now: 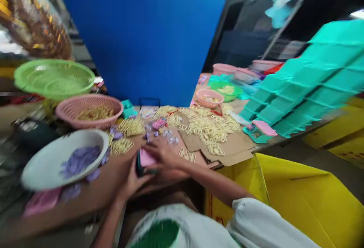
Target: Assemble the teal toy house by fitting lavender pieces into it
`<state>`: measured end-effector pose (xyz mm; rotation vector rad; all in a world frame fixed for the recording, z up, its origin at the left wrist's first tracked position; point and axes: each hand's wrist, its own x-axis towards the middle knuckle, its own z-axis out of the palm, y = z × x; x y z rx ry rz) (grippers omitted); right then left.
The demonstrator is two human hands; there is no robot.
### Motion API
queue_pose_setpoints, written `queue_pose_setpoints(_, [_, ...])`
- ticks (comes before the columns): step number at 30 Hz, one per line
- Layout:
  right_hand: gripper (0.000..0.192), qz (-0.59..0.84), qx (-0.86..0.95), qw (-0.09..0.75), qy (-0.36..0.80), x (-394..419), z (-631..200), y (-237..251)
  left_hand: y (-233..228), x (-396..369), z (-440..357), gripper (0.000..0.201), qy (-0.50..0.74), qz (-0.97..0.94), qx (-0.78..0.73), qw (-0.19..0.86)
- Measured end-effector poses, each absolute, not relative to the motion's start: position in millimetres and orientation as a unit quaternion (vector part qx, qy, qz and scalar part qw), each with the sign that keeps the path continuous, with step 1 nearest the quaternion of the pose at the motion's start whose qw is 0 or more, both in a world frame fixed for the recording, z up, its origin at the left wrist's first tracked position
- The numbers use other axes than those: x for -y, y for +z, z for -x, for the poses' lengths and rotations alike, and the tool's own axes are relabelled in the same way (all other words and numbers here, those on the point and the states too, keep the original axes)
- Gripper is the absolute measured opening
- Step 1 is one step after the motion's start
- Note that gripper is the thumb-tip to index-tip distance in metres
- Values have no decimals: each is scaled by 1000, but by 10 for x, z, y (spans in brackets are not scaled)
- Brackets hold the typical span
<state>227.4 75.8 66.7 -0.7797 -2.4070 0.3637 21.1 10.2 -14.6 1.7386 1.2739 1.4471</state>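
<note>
A small box with a pink top and a dark teal side [147,157] is held between my hands at the table's near edge. My left hand [135,179] grips its left side from below. Across its far and right sides lies my right hand [162,154], fingers bent over the pink part. Motion blur hides the finer finger contact. Just beyond are small purple pieces [147,136] and a bright pink piece [159,123]. Cream-coloured moulded frames [212,126] spread in a heap farther right.
To the left stand a white bowl of purple pieces [36,168], a pink basket [64,109] and a green basket [54,81]. A blue panel [142,39] rises behind. Stacked teal trays [307,85] lean at right, above a yellow carton [307,198].
</note>
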Motion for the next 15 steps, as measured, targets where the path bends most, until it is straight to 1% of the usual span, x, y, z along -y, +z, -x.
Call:
queue_pose_setpoints(1, [80, 283, 895, 300, 173, -760, -2297, 665, -116, -83, -233, 86, 513, -657, -466, 299])
queue_pose_setpoints(3, [89, 276, 881, 308, 231, -796, -2333, 652, -107, -85, -254, 87, 488, -643, -490, 330])
queue_pose_setpoints(5, [88, 264, 878, 313, 247, -841, -2353, 634, -143, -104, -250, 93, 475, -639, -497, 345])
queue_pose_setpoints(8, [83, 241, 907, 275, 211, -848, -2353, 625, -195, -106, -243, 100, 478, -652, -489, 328])
queue_pose_setpoints(11, [80, 246, 927, 239, 150, -808, -2323, 624, -215, -85, -252, 99, 479, -664, -486, 307])
queue_pose_setpoints(15, [78, 257, 934, 223, 112, -795, -2282, 599, -199, -74, -259, 99, 470, -669, -489, 304])
